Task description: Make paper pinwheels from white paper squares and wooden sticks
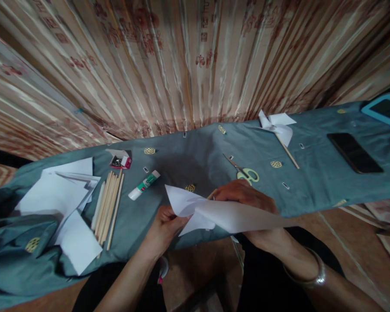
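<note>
A white paper pinwheel (227,213) with curled blades is held over the near edge of the cloth-covered table. My left hand (167,223) is closed, pinching the pinwheel's left side near its middle. Behind the paper, my right hand (246,193) is closed around a wooden stick (211,194), whose tip shows beside the fingers. A wide blade hides part of that hand, so I cannot tell how stick and paper join. Just beyond my right hand lie scissors (246,174) with pale green handles. A glue stick (144,185) lies past my left hand.
To the left are several wooden sticks (108,208), white paper sheets (58,193) and a small open box of pins (120,159). At the right lie another pinwheel (275,125), a dark phone (355,152) and a blue-framed device (385,109). A patterned curtain (188,65) hangs behind the table.
</note>
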### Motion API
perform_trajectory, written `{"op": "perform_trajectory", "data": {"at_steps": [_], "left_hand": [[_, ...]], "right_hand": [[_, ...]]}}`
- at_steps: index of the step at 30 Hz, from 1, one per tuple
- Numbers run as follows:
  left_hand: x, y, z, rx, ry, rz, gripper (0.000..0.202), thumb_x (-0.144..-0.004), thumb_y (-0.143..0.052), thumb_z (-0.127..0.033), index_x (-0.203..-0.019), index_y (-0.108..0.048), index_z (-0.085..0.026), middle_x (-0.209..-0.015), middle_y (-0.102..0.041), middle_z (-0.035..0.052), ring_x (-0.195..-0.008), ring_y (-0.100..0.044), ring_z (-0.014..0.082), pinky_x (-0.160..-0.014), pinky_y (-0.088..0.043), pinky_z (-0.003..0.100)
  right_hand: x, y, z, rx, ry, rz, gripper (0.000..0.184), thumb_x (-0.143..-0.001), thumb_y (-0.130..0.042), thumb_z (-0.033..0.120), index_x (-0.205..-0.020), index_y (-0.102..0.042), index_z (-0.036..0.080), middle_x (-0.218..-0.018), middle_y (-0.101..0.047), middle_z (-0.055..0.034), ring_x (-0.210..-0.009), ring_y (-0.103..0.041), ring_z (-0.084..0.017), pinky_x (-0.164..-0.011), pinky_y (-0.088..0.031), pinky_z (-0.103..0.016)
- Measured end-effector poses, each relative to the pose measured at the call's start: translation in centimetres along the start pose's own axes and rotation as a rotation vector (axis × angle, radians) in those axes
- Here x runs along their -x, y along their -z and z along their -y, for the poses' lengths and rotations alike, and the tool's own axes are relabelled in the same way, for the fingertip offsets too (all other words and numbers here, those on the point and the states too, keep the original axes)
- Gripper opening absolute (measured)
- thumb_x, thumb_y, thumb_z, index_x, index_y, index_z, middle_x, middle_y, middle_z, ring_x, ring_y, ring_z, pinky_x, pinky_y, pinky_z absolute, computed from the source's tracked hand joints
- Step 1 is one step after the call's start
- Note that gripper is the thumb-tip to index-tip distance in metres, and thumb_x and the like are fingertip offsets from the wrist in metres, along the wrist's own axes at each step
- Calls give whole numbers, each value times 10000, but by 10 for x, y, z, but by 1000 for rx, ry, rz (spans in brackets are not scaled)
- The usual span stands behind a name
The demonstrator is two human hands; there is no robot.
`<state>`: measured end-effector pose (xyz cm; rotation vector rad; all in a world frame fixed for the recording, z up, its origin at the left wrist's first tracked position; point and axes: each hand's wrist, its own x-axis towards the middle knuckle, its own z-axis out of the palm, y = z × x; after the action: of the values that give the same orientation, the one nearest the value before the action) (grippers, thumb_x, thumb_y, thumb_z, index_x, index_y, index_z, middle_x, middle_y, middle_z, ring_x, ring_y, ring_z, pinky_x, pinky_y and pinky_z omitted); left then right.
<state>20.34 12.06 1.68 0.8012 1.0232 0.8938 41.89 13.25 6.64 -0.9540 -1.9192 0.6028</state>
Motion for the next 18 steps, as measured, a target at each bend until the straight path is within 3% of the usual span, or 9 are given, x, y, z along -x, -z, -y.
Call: {"op": "perform_trajectory", "data": {"at_steps": [18], "left_hand": [[2, 3, 1, -15, -9, 8, 355, -640, -854, -472, -802, -807, -160, -722, -752, 64, -688, -667, 190, -698, -528, 281]], "right_hand": [[-2, 1, 2, -81, -55, 6, 108, -889, -578, 215, -940, -665, 253, -874, -766, -11, -810, -715, -192, -781, -521, -352]]}}
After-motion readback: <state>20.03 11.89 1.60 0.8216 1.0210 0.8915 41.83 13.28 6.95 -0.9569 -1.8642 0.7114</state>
